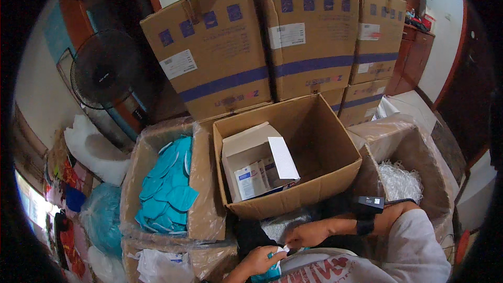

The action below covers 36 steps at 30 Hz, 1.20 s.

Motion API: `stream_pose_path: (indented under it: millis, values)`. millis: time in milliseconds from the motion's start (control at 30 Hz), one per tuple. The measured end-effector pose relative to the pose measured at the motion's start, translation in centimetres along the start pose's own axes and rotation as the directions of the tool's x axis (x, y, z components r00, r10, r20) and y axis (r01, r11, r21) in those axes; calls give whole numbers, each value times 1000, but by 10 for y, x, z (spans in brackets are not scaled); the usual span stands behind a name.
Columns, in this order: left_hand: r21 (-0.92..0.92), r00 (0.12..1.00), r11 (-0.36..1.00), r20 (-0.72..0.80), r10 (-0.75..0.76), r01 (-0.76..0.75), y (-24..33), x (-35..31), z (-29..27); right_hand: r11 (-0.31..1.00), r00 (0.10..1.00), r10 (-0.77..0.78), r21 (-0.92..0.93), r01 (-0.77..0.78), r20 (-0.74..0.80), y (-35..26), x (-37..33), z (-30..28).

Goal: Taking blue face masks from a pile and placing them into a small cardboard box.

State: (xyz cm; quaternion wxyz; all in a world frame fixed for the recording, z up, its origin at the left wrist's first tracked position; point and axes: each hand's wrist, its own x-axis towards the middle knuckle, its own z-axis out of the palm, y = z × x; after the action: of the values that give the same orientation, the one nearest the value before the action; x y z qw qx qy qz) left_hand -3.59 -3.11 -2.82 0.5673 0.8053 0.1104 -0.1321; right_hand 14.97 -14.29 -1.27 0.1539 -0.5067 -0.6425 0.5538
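Close to my body, my left hand (257,262) is closed around a teal face mask (273,271) with a white edge. My right hand (309,234) meets it at the mask's top, its fingertips pinched by a small white bit too small to name. To the left, a plastic-lined carton (207,204) holds a heap of teal masks (166,194). In front of me stands a large open cardboard box (335,175). Inside it, a smaller white box (242,149) lies with its flap out and several white packets (251,181) in it.
A lined carton (385,133) on the right holds white elastic cords (401,182). Tall sealed cartons (314,47) are stacked behind. A black fan (102,71) stands back left, above a teal-filled plastic bag (105,215). Another carton (204,259) with white plastic (162,267) sits lower left.
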Motion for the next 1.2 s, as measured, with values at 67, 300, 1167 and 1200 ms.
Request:
stream_pose_path:
  millis: [67, 300, 1167, 1200]
  values:
    - [-90, 999, 995, 12, 40, -38, -5, -1, 4, 997, 1000, -16, -76, 18, 19, -1, -4, -2]
    - [-29, 995, 999, 102, -16, 19, -8, -7, 26, 996, 961, -54, -52, 71, 271, 6, -39, -12]
    - [-22, 955, 987, 253, 158, -158, -30, 1, 56, 911, 780, 271, 111, -397, 564, -6, -131, -72]
    - [-22, 957, 988, 246, 156, -155, -31, 0, 57, 934, 799, 238, 94, -343, 552, -7, -129, -75]
